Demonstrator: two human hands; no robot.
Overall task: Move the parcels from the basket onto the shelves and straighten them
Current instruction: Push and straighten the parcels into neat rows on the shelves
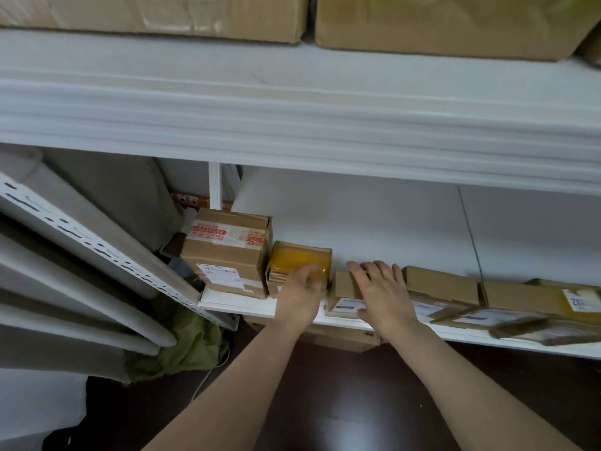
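Head view: parcels (442, 283) set in row along lower shelf (234, 304), row axis left-right. Left hand (300, 289) laid against yellow-taped parcel (297, 258), grip not discernible; right hand (382, 296) pressed flat, fingers (359, 273) spread, on small kraft box (344, 286) just beside it. Glossy tape, matte cardboard, square edges. Skewed parcels (520, 317) seen further right.

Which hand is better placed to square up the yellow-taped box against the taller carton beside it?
Left, probably. The left hand rests on the yellow-taped box, next to the taller carton; the right hand lies flat on the small brown box further right.
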